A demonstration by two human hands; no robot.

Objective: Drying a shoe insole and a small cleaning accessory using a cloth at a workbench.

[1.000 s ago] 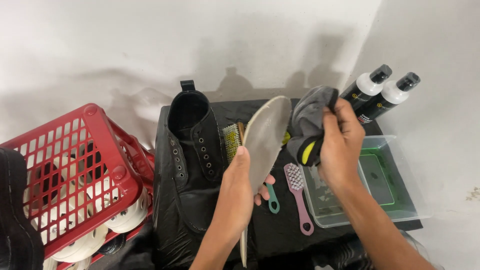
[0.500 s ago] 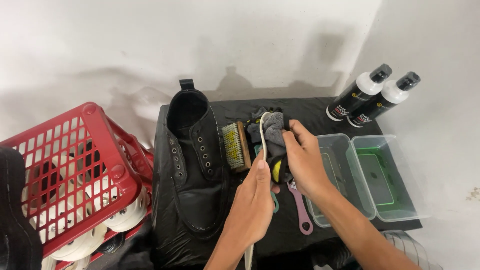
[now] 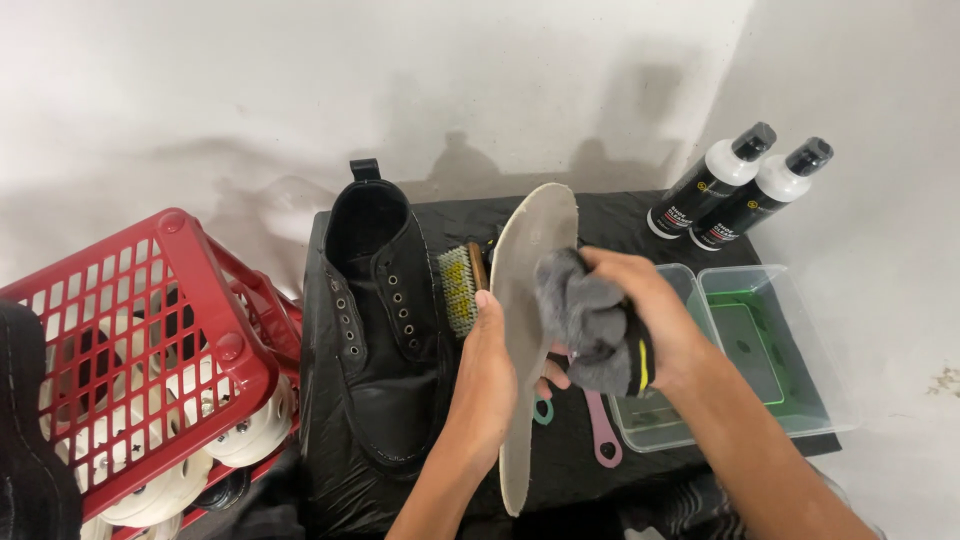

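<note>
Left hand (image 3: 492, 375) grips a pale insole (image 3: 527, 330) along its left edge, fingers wrapped round behind it, fingertips showing on the far side; insole stands nearly upright, heel end low by the wrist, toe end up over the black mat (image 3: 620, 215). Right hand (image 3: 655, 325) is closed around a bunched grey cloth (image 3: 585, 318) with a yellow stripe, cloth pressed flat against the insole's face about mid-length.

Versus half a second ago: insole was turned edge-on and looked like a thin line, now its broad face shows to camera again. Right hand was down over the mat near the brushes, now it is raised and on the insole with the cloth. A second ago the cloth was held off to the right, apart from the insole.

Black boot (image 3: 385, 330) lies on the mat just left of the left hand, unchanged. Wooden bristle brush (image 3: 462, 288) sits between boot and insole, partly hidden. Pink brush handle (image 3: 603, 440) and a green handle tip (image 3: 543, 411) poke out below the hands. Two clear trays (image 3: 800, 380) at right, the nearer part covered by the right forearm. Two bottles (image 3: 740, 185) with black caps lie behind them. Red basket (image 3: 140, 340) at left, same place
</note>
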